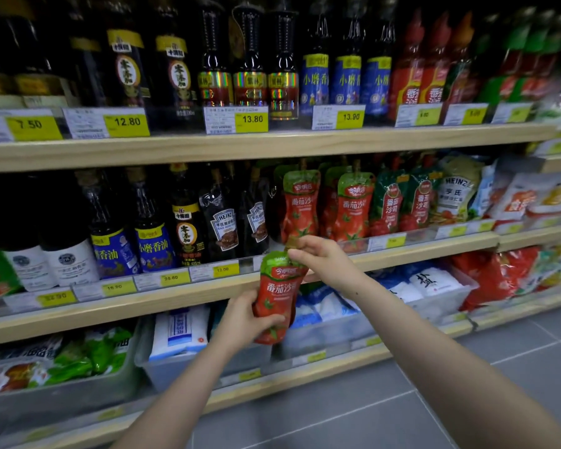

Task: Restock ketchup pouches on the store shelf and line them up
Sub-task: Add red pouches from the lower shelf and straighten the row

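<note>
I hold a red ketchup pouch with a green top [277, 294] upright in front of the middle shelf's wooden edge [182, 294]. My left hand [245, 320] grips its lower half, thumb across the front. My right hand [319, 257] pinches the pouch's top at the cap. Just behind and above, two matching ketchup pouches [300, 205] [353, 209] stand side by side on the middle shelf, with more of them behind. The held pouch is below and slightly left of them, clear of the shelf.
Black Heinz sauce pouches [224, 218] and dark bottles stand left of the ketchup; darker green-red pouches [391, 204] and a Heinz pouch [459, 192] stand right. Price tags line the shelf edges. Bins of salt bags [178, 330] fill the bottom shelf. Grey floor tiles lie below.
</note>
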A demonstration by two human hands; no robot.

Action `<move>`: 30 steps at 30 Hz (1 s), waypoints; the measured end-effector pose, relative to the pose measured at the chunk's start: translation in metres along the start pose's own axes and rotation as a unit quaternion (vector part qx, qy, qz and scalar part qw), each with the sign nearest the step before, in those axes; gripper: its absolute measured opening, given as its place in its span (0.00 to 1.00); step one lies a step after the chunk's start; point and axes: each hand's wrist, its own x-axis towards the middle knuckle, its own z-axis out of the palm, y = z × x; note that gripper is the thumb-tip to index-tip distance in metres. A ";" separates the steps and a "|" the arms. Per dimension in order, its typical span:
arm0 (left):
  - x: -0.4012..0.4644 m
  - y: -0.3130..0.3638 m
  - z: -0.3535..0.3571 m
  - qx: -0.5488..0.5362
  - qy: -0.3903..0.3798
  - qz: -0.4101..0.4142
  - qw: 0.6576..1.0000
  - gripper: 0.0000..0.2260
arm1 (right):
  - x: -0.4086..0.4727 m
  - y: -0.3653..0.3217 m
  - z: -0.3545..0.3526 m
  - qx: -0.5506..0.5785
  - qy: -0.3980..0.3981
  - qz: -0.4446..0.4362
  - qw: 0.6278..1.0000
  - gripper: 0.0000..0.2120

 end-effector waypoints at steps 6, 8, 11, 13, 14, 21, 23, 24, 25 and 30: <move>0.005 0.019 0.012 -0.106 -0.054 -0.030 0.992 0.17 | -0.016 0.023 -0.012 0.068 0.043 0.076 0.994 0.08; 0.006 0.021 0.018 -0.110 -0.068 -0.029 0.991 0.18 | -0.018 0.028 -0.016 0.075 0.064 0.089 0.991 0.10; 0.009 0.022 0.029 -0.110 -0.076 -0.032 0.990 0.20 | -0.020 0.034 -0.026 0.077 0.081 0.096 0.989 0.10; 0.014 0.026 0.036 -0.114 -0.066 -0.032 0.991 0.19 | -0.021 0.040 -0.033 0.084 0.086 0.094 0.988 0.09; 0.018 0.030 0.039 -0.112 -0.059 -0.027 0.992 0.19 | -0.021 0.041 -0.038 0.088 0.087 0.086 0.989 0.09; 0.082 0.083 0.032 -0.098 0.079 0.052 0.991 0.19 | -0.008 0.062 -0.110 -0.142 0.175 0.037 0.973 0.14; 0.102 0.095 0.030 -0.087 0.105 0.073 0.988 0.20 | -0.004 0.071 -0.127 -0.221 0.188 0.028 0.957 0.15; 0.111 0.098 0.030 -0.082 0.116 0.081 0.987 0.19 | 0.000 0.075 -0.133 -0.257 0.183 0.025 0.949 0.16; 0.118 0.100 0.031 -0.079 0.126 0.088 0.985 0.19 | 0.003 0.079 -0.138 -0.289 0.172 0.028 0.941 0.17; 0.142 0.091 0.041 -0.057 0.143 0.092 0.984 0.20 | 0.015 0.099 -0.149 -0.390 0.130 0.041 0.911 0.20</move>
